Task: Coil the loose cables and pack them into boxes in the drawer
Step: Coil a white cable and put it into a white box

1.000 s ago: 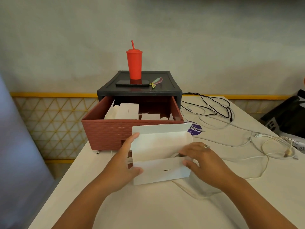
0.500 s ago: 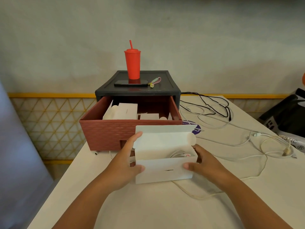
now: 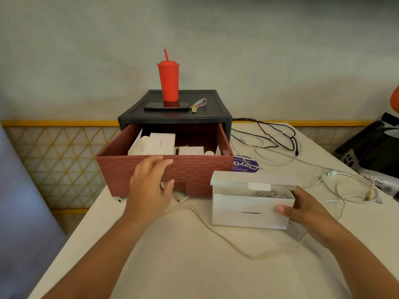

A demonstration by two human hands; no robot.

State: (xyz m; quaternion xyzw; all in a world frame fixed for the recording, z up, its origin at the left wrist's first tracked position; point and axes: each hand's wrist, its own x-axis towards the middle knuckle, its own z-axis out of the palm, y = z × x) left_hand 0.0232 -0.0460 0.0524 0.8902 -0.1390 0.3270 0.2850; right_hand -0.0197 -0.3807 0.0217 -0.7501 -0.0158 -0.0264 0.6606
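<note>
A white cardboard box (image 3: 246,210) stands on the table with its lid flap up and a coiled white cable (image 3: 268,194) inside. My right hand (image 3: 302,209) grips its right end, thumb on the front face. My left hand (image 3: 150,182) hovers with relaxed fingers in front of the open brick-red drawer (image 3: 194,171), holding nothing. Several white boxes (image 3: 162,143) sit in the drawer. A loose cream cable (image 3: 216,229) runs across the table below the box. More white cables (image 3: 345,184) and a black cable (image 3: 278,137) lie to the right.
The dark drawer cabinet (image 3: 216,108) carries a red tumbler (image 3: 168,82), a phone (image 3: 166,107) and a key strap (image 3: 198,104). A purple sticker (image 3: 246,166) lies by the drawer. A black bag (image 3: 371,147) stands at the right edge. The table's left edge drops off.
My right hand slid the box to the right, away from the drawer front. My left hand let go of the box and lifted toward the drawer.
</note>
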